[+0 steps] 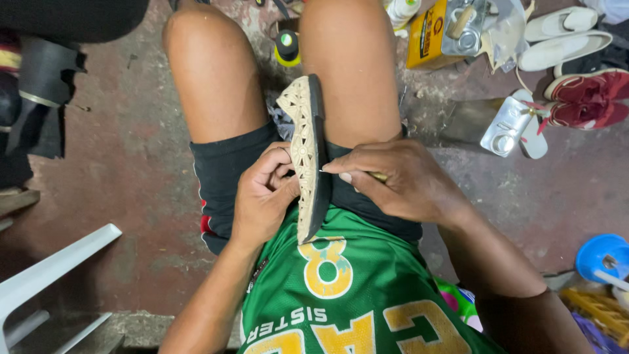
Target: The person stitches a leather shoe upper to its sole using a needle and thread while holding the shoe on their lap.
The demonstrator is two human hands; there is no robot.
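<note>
A flat beige shoe point(304, 151) with a cut-out pattern and a black sole lies on its side across my lap, toe pointing away from me. My left hand point(265, 196) grips it from the left, fingers curled over the patterned upper. My right hand point(400, 180) pinches a thin metal needle-like tool point(324, 170) with a yellowish handle, its tip touching the edge where the sole meets the upper. I sit with bare knees apart, in black shorts and a green jersey.
On the reddish concrete floor ahead stand a yellow glue can point(436, 29), a small black-and-yellow bottle point(287, 47) and a metal tin point(503, 128). White and red shoes point(576, 72) lie at the far right. A white plastic chair point(46, 282) is at lower left, a blue lid point(603, 257) at lower right.
</note>
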